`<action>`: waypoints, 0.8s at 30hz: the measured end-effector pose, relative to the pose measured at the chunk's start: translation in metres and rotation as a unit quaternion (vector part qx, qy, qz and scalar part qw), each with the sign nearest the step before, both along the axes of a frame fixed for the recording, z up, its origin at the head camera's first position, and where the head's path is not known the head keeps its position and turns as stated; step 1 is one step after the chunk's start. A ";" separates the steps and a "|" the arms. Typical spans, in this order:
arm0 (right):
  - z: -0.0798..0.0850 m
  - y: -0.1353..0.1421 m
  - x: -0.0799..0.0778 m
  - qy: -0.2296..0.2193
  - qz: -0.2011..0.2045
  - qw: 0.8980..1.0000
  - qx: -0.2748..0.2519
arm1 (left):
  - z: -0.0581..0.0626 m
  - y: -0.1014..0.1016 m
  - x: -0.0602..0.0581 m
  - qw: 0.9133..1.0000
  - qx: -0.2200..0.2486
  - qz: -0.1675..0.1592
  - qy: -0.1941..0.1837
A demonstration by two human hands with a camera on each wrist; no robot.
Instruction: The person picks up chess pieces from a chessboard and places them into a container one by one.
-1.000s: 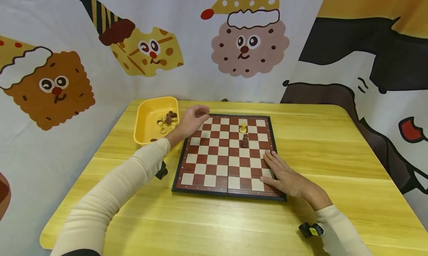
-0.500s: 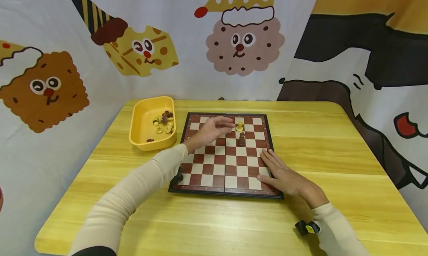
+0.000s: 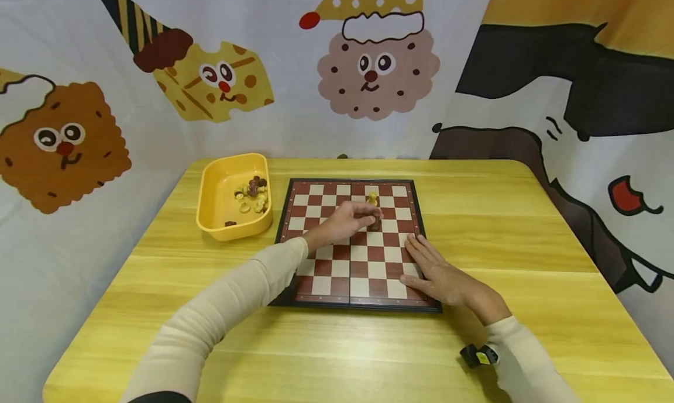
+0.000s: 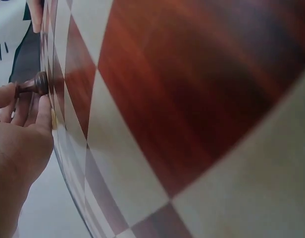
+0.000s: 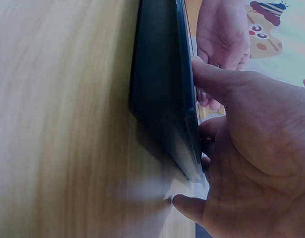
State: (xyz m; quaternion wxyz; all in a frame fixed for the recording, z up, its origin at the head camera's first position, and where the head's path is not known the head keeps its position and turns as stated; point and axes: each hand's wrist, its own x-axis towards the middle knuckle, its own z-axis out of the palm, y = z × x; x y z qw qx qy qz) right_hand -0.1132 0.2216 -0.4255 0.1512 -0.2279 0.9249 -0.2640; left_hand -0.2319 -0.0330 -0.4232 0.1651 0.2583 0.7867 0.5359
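My left hand (image 3: 344,221) reaches over the chessboard (image 3: 367,254) to a dark brown chess piece (image 3: 375,223). In the left wrist view, thumb and fingers pinch this piece (image 4: 34,85) near its top, its base at the board. Just behind it stands a pale yellow chess piece (image 3: 372,199), partly covered by the fingers in the head view. My right hand (image 3: 443,279) rests on the board's right edge, fingers extended. In the right wrist view, its thumb lies along the dark rim (image 5: 189,94), and its other fingers are partly hidden behind the board.
A yellow plastic tub (image 3: 210,186) with several pale and brown chess pieces (image 3: 255,186) stands left of the board. The wooden table (image 3: 316,356) stretches around both. Behind it hangs a curtain (image 3: 289,128) with cartoon prints.
My left hand has moved right from the board's far left corner, beside the tub, to the brown chess piece, which it now pinches. The right hand has kept its place on the board.
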 end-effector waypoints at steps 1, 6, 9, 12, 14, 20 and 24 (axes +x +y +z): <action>0.000 0.000 0.000 0.000 0.000 1.000 0.000 | 0.000 0.001 0.000 1.000 -0.005 0.003 0.004; -0.003 0.000 0.001 0.002 -0.004 1.000 -0.001 | -0.001 0.003 0.001 1.000 -0.001 0.009 -0.001; -0.004 -0.001 0.000 0.003 -0.003 1.000 -0.001 | -0.002 0.002 0.001 1.000 0.005 0.017 -0.006; -0.003 -0.001 0.000 0.005 -0.003 1.000 0.000 | -0.003 0.003 0.001 1.000 0.002 0.024 0.002; -0.003 -0.001 0.000 0.005 -0.003 1.000 0.001 | -0.002 0.003 0.001 1.000 0.000 0.027 0.007; -0.004 0.000 0.000 0.006 -0.005 1.000 0.005 | -0.003 0.004 0.002 0.999 -0.002 0.034 0.008; -0.003 -0.001 0.001 0.005 -0.005 1.000 0.005 | -0.005 0.005 0.003 0.999 0.002 0.038 -0.002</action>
